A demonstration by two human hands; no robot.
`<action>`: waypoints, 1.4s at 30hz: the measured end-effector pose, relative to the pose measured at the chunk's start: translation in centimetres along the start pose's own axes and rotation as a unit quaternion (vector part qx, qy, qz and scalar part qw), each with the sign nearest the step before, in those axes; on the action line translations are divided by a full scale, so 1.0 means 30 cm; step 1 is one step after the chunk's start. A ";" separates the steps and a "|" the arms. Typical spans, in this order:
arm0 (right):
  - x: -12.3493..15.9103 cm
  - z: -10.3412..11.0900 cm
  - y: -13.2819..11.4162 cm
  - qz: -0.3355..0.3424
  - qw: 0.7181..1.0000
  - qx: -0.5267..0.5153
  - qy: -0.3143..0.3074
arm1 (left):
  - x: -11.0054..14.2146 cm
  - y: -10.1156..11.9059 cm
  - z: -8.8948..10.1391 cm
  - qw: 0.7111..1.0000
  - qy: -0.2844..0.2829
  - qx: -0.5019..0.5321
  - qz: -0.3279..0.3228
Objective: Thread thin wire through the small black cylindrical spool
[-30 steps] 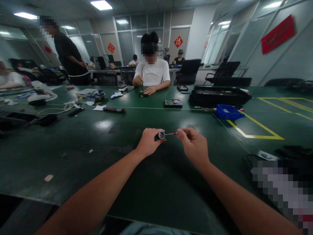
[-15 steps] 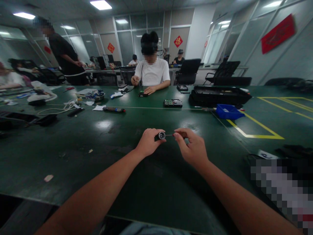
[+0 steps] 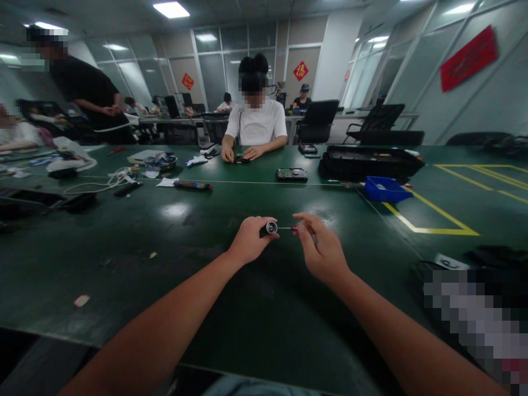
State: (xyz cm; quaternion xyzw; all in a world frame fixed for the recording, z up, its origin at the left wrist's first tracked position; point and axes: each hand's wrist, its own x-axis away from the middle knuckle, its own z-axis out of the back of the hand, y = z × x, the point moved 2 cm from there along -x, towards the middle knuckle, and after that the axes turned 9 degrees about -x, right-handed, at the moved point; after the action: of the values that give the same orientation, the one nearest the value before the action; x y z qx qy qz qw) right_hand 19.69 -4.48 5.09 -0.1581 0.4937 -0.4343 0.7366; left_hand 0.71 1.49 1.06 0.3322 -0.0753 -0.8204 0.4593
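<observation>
My left hand [image 3: 249, 239] is closed round a small black cylinder with a silver ring end [image 3: 271, 227], held just above the green table [image 3: 173, 258]. My right hand [image 3: 322, 247] pinches the red-handled end of a thin screwdriver [image 3: 289, 227] whose metal tip points into the cylinder's silver end. Both hands are close together at the table's middle, forearms reaching in from the near edge.
A blue bin [image 3: 385, 188] and a long black case [image 3: 371, 159] lie at the right back. A hard drive [image 3: 292, 174], a black-and-red tool [image 3: 192, 185] and cables [image 3: 103, 181] lie further off. A person in white [image 3: 256, 124] works opposite; a person in black [image 3: 82, 93] stands at left.
My right hand has slid a little left along the screwdriver toward the cylinder. The person standing at left has moved further left; the person opposite has lowered a hand to the table.
</observation>
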 end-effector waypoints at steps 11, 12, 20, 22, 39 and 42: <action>-0.018 -0.018 0.079 -0.163 0.938 -0.277 0.129 | -0.001 0.009 0.018 0.998 -0.016 -0.020 -0.061; -0.024 -0.020 0.097 -0.188 0.919 -0.317 0.142 | -0.001 0.010 0.021 0.997 -0.021 -0.020 -0.071; -0.036 -0.019 0.163 -0.257 0.850 -0.423 0.183 | -0.004 -0.002 0.012 0.998 -0.005 -0.034 -0.045; -0.030 -0.019 0.148 -0.228 0.874 -0.386 0.187 | -0.004 -0.004 0.009 0.998 -0.003 -0.042 -0.042; 0.003 -0.004 0.043 -0.033 0.993 -0.073 0.090 | 0.002 0.007 0.019 0.996 -0.022 -0.079 -0.030; 0.001 -0.002 0.023 -0.003 0.997 -0.013 0.072 | 0.003 0.008 0.016 0.995 -0.029 -0.091 -0.031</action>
State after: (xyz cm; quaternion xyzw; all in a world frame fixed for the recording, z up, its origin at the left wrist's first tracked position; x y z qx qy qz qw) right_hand 19.97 -4.11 4.58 -0.1377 0.5509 -0.4400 0.6957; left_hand 0.54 1.19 1.49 0.2672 -0.0037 -0.8470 0.4596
